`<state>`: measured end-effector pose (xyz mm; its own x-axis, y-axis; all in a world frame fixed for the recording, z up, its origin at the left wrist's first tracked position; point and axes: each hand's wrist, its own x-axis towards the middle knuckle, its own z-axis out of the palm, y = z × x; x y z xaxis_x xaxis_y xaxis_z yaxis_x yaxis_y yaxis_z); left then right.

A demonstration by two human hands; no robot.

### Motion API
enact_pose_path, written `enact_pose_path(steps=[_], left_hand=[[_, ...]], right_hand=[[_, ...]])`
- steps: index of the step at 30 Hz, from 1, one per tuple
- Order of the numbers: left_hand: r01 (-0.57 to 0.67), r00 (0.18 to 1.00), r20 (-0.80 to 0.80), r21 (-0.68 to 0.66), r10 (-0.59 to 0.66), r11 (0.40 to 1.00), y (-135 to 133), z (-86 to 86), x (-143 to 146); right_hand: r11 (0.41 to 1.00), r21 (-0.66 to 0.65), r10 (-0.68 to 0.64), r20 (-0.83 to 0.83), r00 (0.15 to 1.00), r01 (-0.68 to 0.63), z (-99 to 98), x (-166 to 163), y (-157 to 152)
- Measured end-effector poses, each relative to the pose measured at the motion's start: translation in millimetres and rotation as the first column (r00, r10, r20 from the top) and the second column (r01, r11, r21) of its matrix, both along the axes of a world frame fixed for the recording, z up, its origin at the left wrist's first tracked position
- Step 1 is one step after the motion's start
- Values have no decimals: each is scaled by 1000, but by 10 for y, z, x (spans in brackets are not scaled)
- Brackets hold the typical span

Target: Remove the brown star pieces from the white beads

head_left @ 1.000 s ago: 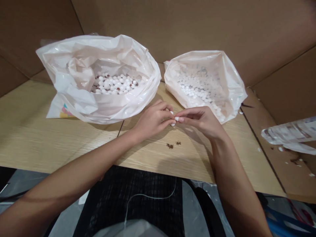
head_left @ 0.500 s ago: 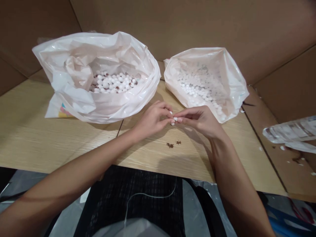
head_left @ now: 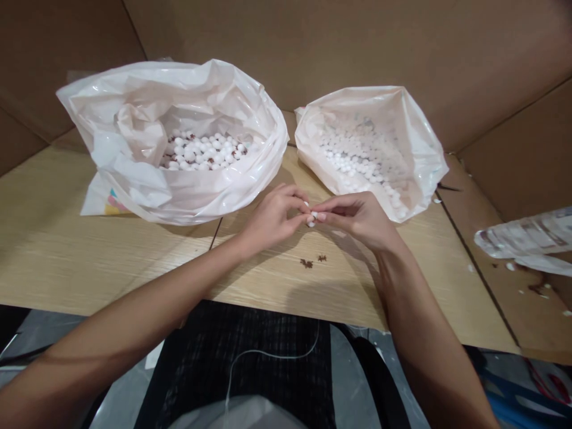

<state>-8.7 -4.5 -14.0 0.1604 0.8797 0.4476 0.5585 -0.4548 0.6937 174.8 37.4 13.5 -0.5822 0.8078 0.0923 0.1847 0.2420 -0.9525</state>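
My left hand (head_left: 273,218) is closed in a pinch on a small cluster of white balls (head_left: 311,224), just above the table. From the other side, the fingertips of my right hand (head_left: 360,219) pinch the same cluster, so both hands meet at it. How the balls are joined is too small to make out. Below the hands, two small brown spiky pieces (head_left: 306,263) lie on the wood. Behind my left hand, a large white plastic bag (head_left: 134,185) gapes around white balls with brown bits (head_left: 205,152). A smaller bag (head_left: 420,149) beyond my right hand contains plain white balls (head_left: 353,165).
The wooden table (head_left: 111,262) ends close to my lap. Cardboard walls (head_left: 339,42) enclose the back and sides. On the right lie a clear plastic bottle (head_left: 531,233), a dark pointed object (head_left: 448,187) and scattered white bits. A thin cable (head_left: 268,356) crosses my lap.
The whole view has shifted very slightly. Both hands keep their pinch on the white balls, with hardly any visible movement.
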Motion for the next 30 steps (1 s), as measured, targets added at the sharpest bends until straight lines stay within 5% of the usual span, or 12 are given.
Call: enact_pose_path(steps=[12,18,25,30], left_hand=[[-10,1000,-13,-6,10,1000,16,37,-19],[-42,996,-78,21,43,999,13,20,-57],[13,965,-259,221,46,975,-89,68,-40],[-143,900,-287,518,329,843,-183,290,-122]], right_hand=[[997,-33,-74,-54,996,72,-12,-11,26],[984,174,-61,167,984,32,-58,38,93],[958,234,98,270,958,-164,-144,-2,106],[953,239,111,289,951,-184,-170,-64,71]])
